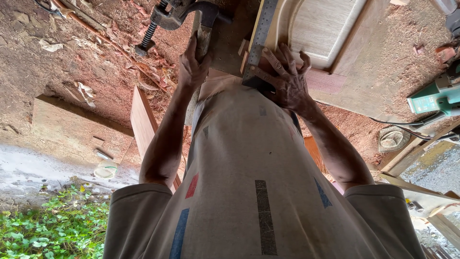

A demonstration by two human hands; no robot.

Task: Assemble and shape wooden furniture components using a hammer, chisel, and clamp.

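You had your left hand (193, 64) wrapped tight round the wooden-handled steel claw hammer (205, 21) at 12 o'clock while your right hand (287, 81), fingers spread, pinned the grey metal square ruler (261, 36) onto the pale wooden door panel (321, 24), so looks like marking-out, steady pressure needed next.

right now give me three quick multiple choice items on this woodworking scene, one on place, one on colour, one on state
1. Where does the metal square lie?
A. on the wooden door panel
B. in the grass
C. on the green machine

2. What colour is the power tool at the right edge?
A. red
B. green
C. yellow

3. What is the left hand doing?
A. resting open
B. gripping a hammer
C. pointing

Answers:
1 A, the square rests on the door panel under the right hand.
2 B, its housing is green.
3 B, its fingers wrap the hammer handle.
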